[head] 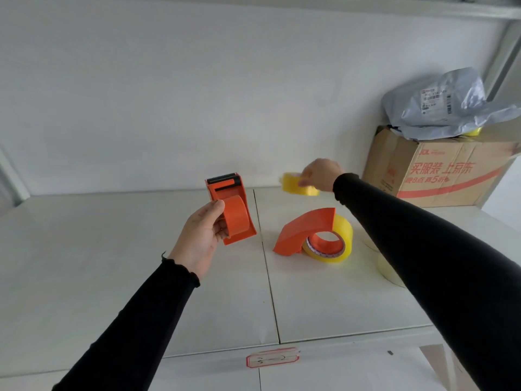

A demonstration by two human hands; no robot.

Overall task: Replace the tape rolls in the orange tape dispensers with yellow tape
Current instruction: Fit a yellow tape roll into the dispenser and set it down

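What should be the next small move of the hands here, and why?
Probably bring the yellow tape roll in the right hand over to the orange dispenser held by the left hand. That dispenser looks empty, while the dispenser on the table already carries yellow tape.

Glossy plastic dispenser point(229, 206) (orange), matt cardboard box point(439, 170).

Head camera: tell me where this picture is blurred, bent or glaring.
Head view: the right hand and its yellow tape roll are motion-smeared; the left hand and the orange dispenser it holds are sharper. Wide-angle distortion bends the table edges and the shelf post at top right. Light is soft and even, with faint shadows and no hard glare.
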